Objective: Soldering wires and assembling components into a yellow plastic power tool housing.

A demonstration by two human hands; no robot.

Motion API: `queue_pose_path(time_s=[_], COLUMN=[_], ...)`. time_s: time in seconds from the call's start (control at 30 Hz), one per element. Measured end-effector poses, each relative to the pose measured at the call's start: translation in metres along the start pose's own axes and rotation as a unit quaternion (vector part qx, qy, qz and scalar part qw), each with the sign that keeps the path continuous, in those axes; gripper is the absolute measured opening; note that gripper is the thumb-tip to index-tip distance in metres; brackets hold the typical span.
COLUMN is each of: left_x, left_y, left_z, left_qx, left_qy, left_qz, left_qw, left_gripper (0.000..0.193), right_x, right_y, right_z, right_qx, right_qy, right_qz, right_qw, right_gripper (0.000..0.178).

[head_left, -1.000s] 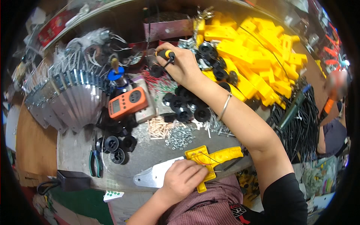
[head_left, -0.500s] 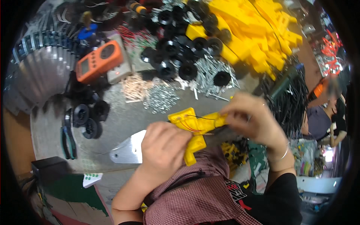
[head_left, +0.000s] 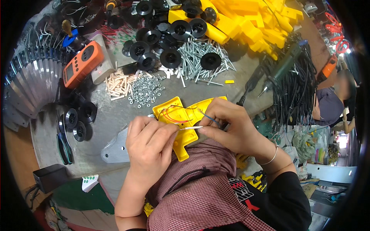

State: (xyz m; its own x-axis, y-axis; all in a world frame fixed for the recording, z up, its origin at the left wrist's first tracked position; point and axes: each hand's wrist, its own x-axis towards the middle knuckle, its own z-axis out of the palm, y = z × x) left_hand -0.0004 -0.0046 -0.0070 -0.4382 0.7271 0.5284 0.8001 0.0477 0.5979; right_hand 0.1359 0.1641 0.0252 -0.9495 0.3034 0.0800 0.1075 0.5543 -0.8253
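A yellow plastic tool housing half (head_left: 180,149) lies in front of me at the table's near edge, its hollow side up. Thin red wires (head_left: 165,114) curve inside it, and a blue wire (head_left: 209,118) runs toward my right fingers. Over the housing a thin white wire or sleeve (head_left: 192,127) stretches between my hands. My left hand (head_left: 152,142) is closed, its thumb and fingertips pinched at the left end. My right hand (head_left: 235,125) pinches the right end with thumb and forefinger. A flat metal plate (head_left: 115,147) with holes sticks out left of my left hand.
Beyond lie long screws (head_left: 194,63), nuts (head_left: 144,90), beige sticks (head_left: 117,84), black spools (head_left: 169,58) and yellow housings (head_left: 246,25). An orange meter (head_left: 84,63) and pliers (head_left: 63,146) are left. A green electric screwdriver (head_left: 283,65) and black cables (head_left: 295,88) are right.
My right hand has come from the housing's right end toward my left hand. A white wire or sleeve now shows between my fingertips. The whole view has shifted somewhat.
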Motion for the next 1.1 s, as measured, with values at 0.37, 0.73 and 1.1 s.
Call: queue_pose_path(time_s=[0.37,0.73,1.1], left_x=[0.002,0.016,0.019], left_y=[-0.003,-0.008,-0.015], left_z=[0.001,-0.019,0.001], left_qx=[-0.039,0.007,-0.03], left_qy=[-0.011,-0.008,-0.027], left_qz=[-0.004,0.024,-0.045], left_qw=[0.999,1.0,0.998], left_gripper=[0.02,0.026,0.016], right_x=[0.015,0.03,0.14], right_y=[-0.007,-0.003,0.052], right_z=[0.005,-0.028,0.007], right_qx=[-0.023,0.044,-0.401], right_qy=[-0.024,-0.043,-0.05], right_qz=[0.04,0.118,-0.308], right_qw=[0.999,0.991,0.861], right_gripper=[0.02,0.013,0.014])
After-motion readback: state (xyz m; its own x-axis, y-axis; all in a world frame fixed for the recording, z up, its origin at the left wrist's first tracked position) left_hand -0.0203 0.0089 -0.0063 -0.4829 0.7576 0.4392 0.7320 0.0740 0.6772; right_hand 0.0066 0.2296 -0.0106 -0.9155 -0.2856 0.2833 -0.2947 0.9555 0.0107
